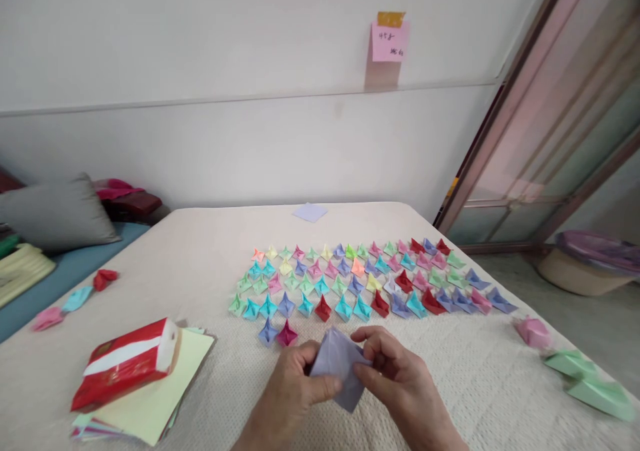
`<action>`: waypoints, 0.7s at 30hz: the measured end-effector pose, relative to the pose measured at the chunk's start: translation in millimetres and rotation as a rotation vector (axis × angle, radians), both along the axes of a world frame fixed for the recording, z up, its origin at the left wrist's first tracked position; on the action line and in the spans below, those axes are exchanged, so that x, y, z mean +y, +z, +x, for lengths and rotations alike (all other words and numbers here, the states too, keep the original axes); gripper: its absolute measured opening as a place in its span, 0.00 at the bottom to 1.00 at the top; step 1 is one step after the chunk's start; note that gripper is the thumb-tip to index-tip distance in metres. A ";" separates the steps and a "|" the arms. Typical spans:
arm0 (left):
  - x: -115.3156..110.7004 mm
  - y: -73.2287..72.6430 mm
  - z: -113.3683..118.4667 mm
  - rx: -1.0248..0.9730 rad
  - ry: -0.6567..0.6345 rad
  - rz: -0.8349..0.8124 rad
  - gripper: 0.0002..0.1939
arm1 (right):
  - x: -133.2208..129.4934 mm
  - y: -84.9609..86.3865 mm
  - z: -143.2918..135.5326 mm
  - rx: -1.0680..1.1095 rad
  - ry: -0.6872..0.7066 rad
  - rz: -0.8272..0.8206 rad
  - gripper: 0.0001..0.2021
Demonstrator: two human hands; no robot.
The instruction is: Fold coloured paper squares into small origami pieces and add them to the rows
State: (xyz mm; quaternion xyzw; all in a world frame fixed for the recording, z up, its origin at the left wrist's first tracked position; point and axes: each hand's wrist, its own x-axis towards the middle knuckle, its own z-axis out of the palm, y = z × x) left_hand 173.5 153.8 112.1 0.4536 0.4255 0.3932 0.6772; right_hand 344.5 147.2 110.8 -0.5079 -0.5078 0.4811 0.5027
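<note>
The fingers of my left hand (293,386) and right hand (400,371) pinched opposite sides of a folded lavender paper diamond (341,364) above the white quilted cover (235,378); it seemed light, easily creased, best held by its edges.

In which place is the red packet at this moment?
In the head view, the red packet lies at the lower left, on the stacked paper sheets, to the left of the left hand.

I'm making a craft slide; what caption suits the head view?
Left hand and right hand hold a folded lavender paper before rows of colourful folded shapes.
</note>
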 end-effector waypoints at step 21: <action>3.2 -15.4 1.1 -0.126 0.067 -0.060 0.17 | 2.5 -8.5 1.3 0.314 0.076 -0.172 0.10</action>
